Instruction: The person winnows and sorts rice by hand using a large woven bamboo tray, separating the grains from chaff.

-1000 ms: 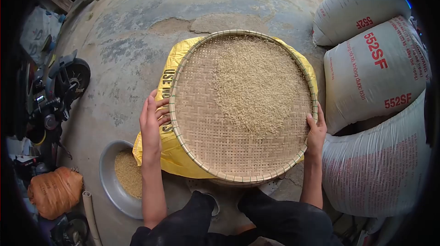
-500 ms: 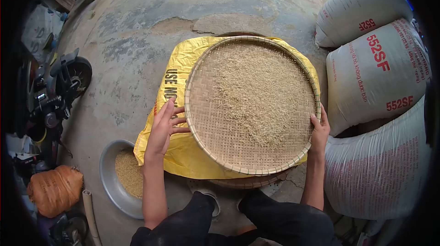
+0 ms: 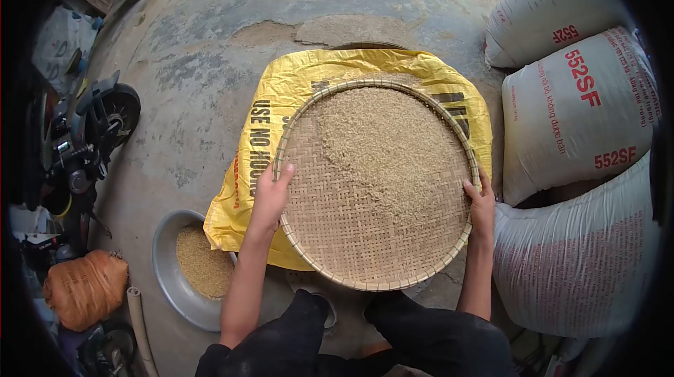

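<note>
A round woven winnowing basket (image 3: 330, 236) is held in front of me, its rim bound with light strips. Pale unhusked-looking grain (image 3: 393, 145) lies heaped over its far and middle part, leaving bare weave on the near and left sides. My left hand (image 3: 272, 198) grips the left rim, thumb over the inside edge and fingers hidden beneath. On the opposite rim, my right hand (image 3: 481, 203) holds on with its thumb inside. Beneath the basket spreads a yellow plastic sack (image 3: 260, 145) with dark print.
A metal basin (image 3: 163, 265) with grain (image 3: 203, 261) stands at my lower left. Stuffed white sacks (image 3: 576, 110) line the right side. To the left are a motorbike (image 3: 88, 138), an orange bag (image 3: 86, 289) and a pole (image 3: 142, 331). Concrete floor (image 3: 196, 47) surrounds the sack.
My left hand has closed on the rim from an open-fingered pose. The basket has moved toward me and slightly left, uncovering more yellow sack at the far side. The grain has shifted within it.
</note>
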`<action>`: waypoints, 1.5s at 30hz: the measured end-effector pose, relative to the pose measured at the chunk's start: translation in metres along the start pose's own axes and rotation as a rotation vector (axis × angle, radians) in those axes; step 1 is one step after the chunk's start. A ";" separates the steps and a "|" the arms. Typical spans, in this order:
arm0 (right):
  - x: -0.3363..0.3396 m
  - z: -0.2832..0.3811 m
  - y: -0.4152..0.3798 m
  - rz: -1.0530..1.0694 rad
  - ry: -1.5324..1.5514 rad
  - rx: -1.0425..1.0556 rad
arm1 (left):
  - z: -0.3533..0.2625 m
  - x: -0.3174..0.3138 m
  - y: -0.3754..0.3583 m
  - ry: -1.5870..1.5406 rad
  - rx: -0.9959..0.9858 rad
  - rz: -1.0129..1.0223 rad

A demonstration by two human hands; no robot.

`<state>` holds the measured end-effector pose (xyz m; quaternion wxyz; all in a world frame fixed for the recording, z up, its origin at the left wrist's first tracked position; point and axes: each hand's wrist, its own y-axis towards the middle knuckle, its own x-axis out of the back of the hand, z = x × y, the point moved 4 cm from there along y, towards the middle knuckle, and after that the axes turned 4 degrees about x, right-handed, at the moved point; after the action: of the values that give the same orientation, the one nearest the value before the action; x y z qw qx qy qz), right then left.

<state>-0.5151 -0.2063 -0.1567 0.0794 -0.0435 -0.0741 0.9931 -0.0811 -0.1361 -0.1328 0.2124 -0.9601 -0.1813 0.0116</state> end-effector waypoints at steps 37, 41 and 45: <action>-0.004 0.019 0.003 -0.139 0.092 0.112 | -0.048 0.005 -0.032 -0.283 -0.009 0.159; -0.007 0.024 0.000 -0.138 0.098 0.110 | -0.046 -0.007 -0.037 -0.164 -0.060 0.154; 0.000 0.004 0.002 -0.114 0.112 0.053 | -0.047 -0.019 -0.043 -0.192 -0.029 0.067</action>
<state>-0.5159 -0.2093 -0.1530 0.1408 -0.0923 -0.0453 0.9847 -0.1089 -0.1256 -0.0737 0.1796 -0.9631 -0.1689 0.1079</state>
